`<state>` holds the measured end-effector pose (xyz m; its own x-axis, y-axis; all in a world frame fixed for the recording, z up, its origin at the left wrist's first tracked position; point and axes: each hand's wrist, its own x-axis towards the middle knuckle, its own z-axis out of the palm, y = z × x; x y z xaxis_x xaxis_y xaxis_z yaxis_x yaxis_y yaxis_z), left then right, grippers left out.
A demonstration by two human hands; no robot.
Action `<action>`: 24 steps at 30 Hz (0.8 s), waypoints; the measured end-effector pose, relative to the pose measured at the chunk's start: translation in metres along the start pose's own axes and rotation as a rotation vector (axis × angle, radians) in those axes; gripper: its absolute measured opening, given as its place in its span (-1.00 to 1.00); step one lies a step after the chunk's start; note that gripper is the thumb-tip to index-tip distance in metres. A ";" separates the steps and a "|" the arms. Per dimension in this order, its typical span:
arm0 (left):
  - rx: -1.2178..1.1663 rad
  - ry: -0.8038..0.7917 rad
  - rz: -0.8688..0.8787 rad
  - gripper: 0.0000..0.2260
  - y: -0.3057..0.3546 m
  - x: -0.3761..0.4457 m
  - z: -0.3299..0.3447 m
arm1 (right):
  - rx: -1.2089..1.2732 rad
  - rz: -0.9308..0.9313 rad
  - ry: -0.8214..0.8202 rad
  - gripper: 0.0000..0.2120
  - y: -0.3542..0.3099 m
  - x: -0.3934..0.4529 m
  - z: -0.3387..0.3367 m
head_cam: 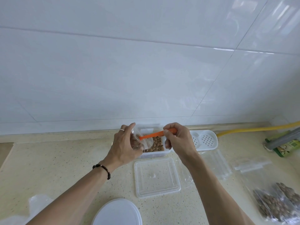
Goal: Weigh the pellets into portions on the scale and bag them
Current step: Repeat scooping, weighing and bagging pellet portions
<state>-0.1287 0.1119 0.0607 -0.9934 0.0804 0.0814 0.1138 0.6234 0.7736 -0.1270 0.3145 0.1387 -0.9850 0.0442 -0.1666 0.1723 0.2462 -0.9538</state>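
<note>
1. my left hand [125, 146] grips a small clear bag [137, 142] at its mouth, fingers curled round it, holding it over the left end of the tub [154, 154].
2. my right hand [176, 140] pinches the handle of an orange scoop [154, 134]; the scoop's bowl points into the bag mouth.
3. the pellets [157, 143] lie in the tub, against the back of the counter [65, 168]; some already show through the bag's film.
4. no scale shows in this view, so i cannot tell whether this portion is weighed.
5. risk: the bag mouth is soft film held by one hand only. if it sags or folds, i judge that pellets tip off the scoop and fall outside it.
6. risk: pellets are small, rounded and dry; any that miss the tub likely roll on the smooth speckled counter.
7. risk: the scoop is narrow and shallow; a fast tilt likely sheds pellets over its edge.
8. materials: the tub is rigid translucent plastic, rectangular. its flat lid [157, 177] lies just in front, clear with a raised rim.
9. a round white lid [117, 213] lies at the near edge.
10. filled bags [274, 205] lie far right, glossy and lumpy; flat empty bags [217, 164] lie between them and the tub.
11. a white perforated tray [205, 140] sits just right of the tub.
</note>
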 end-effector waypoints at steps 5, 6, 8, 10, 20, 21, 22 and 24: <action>-0.049 -0.007 0.031 -0.22 0.002 0.006 -0.002 | 0.105 0.004 -0.044 -0.93 0.006 -0.003 0.000; -0.057 -0.011 0.021 -0.23 -0.001 0.007 -0.001 | 0.065 -0.026 -0.041 -0.93 0.002 -0.003 0.000; -0.045 -0.007 0.007 -0.25 -0.007 0.006 -0.001 | -0.054 -0.107 -0.033 -0.93 -0.008 -0.003 -0.002; -0.011 0.005 0.001 -0.26 -0.012 0.005 0.000 | -0.166 -0.191 -0.037 -0.91 -0.015 -0.004 -0.003; 0.050 0.066 -0.008 -0.28 -0.016 0.003 0.000 | -0.450 -0.491 -0.090 -0.89 -0.026 -0.015 0.009; 0.062 0.074 -0.008 -0.28 -0.017 0.003 0.000 | -0.441 -0.477 -0.081 -0.89 -0.026 -0.014 0.009; 0.071 0.081 -0.013 -0.28 -0.018 0.003 -0.001 | -0.431 -0.460 -0.071 -0.89 -0.025 -0.014 0.008; 0.093 0.096 -0.035 -0.27 -0.019 0.003 -0.002 | -0.386 -0.434 -0.029 -0.89 -0.024 -0.014 0.009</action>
<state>-0.1340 0.0989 0.0476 -0.9928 -0.0145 0.1188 0.0756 0.6941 0.7159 -0.1173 0.2994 0.1615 -0.9644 -0.1648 0.2071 -0.2644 0.5712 -0.7770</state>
